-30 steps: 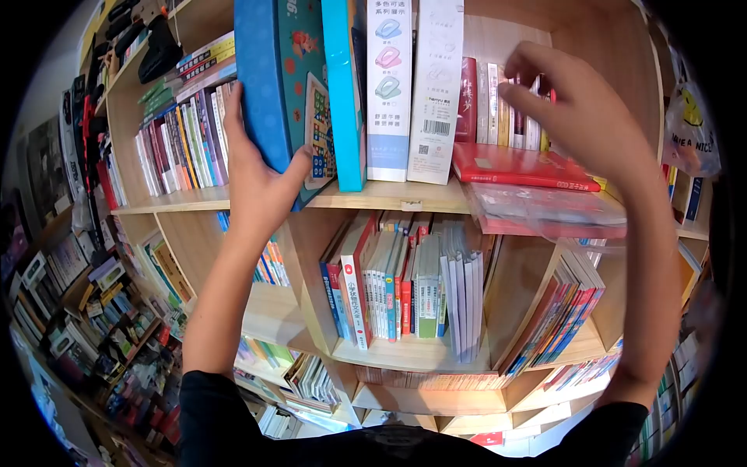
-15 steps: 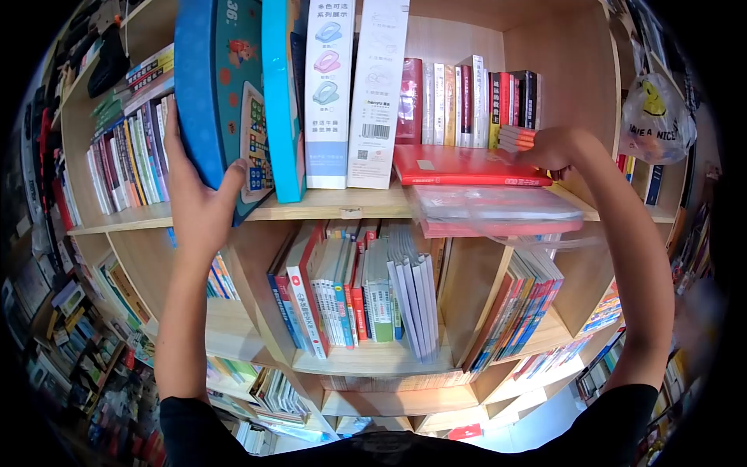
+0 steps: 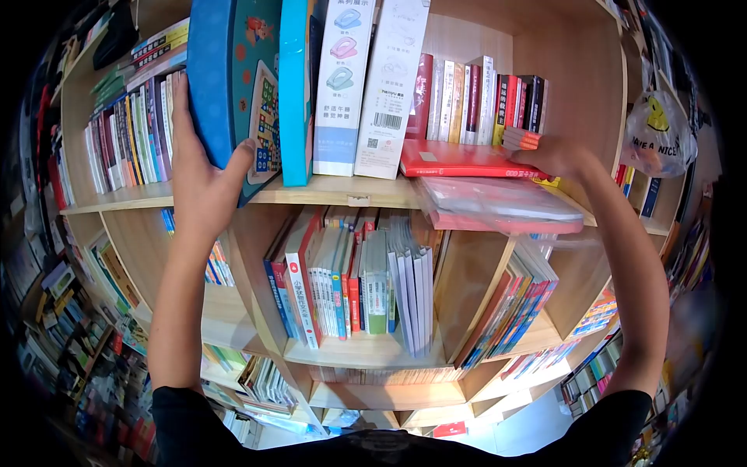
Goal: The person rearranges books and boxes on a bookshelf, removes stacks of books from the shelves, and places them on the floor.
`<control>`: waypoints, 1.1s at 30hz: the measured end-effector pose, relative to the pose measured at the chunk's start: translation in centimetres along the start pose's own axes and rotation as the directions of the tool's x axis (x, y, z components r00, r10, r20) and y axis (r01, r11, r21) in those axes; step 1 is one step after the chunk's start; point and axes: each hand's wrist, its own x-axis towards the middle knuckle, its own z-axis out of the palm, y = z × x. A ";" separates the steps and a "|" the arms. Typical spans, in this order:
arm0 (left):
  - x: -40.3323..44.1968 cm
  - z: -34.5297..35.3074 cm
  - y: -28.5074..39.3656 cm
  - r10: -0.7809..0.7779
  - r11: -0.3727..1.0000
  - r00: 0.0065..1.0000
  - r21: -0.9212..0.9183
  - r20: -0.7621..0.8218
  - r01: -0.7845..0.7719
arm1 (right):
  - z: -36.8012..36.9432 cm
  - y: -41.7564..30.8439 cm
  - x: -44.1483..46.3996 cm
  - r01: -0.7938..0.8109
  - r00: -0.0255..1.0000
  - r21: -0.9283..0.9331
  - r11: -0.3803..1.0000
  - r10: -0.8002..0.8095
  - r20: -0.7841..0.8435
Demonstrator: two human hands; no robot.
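Observation:
My left hand (image 3: pixel 204 183) grips the lower edge of a tall blue box (image 3: pixel 212 86), thumb across its printed green face, fingers behind it. Beside it on the upper shelf stand a turquoise box (image 3: pixel 296 101) and two white cartons, one with hole-punch-like pictures (image 3: pixel 341 93), one with a barcode (image 3: pixel 389 101). My right hand (image 3: pixel 556 158) is closed at the right end of a red book (image 3: pixel 459 159) lying flat; some fingertips are hidden. Under that book, a clear plastic-wrapped pack (image 3: pixel 506 206) juts over the shelf edge. Small orange-ended items (image 3: pixel 521 138) lie by my right fingers.
Upright books (image 3: pixel 475 101) line the back of the upper compartment. More books (image 3: pixel 350 288) fill the shelf below, with thin volumes (image 3: pixel 510 311) to their right. A plastic bag (image 3: pixel 657 132) hangs at the right. At the left stands another row of books (image 3: pixel 136 140).
The view has shifted slightly, and the boxes appear farther right and a little higher, leaning more to the right. Both hands keep their places on the blue box and red book.

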 end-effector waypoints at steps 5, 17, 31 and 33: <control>-0.1 0.0 -0.2 0.008 1.000 1.000 0.015 0.000 -0.008 | -0.5 1.6 0.2 -0.031 0.998 0.399 0.917 0.051 -0.041; -0.1 -0.3 0.1 -0.030 1.000 0.999 0.006 0.017 0.029 | -7.4 -10.4 0.5 0.665 0.745 0.594 0.452 -0.357 -0.563; -0.2 0.0 -0.8 0.057 0.998 0.998 -0.003 -0.015 -0.057 | -5.5 -14.1 5.5 0.882 0.450 0.221 0.416 -0.602 -0.660; -0.2 0.0 -0.9 0.059 0.998 0.998 0.006 -0.013 -0.059 | -5.2 -14.0 5.7 0.819 0.504 0.152 0.554 -0.566 -0.653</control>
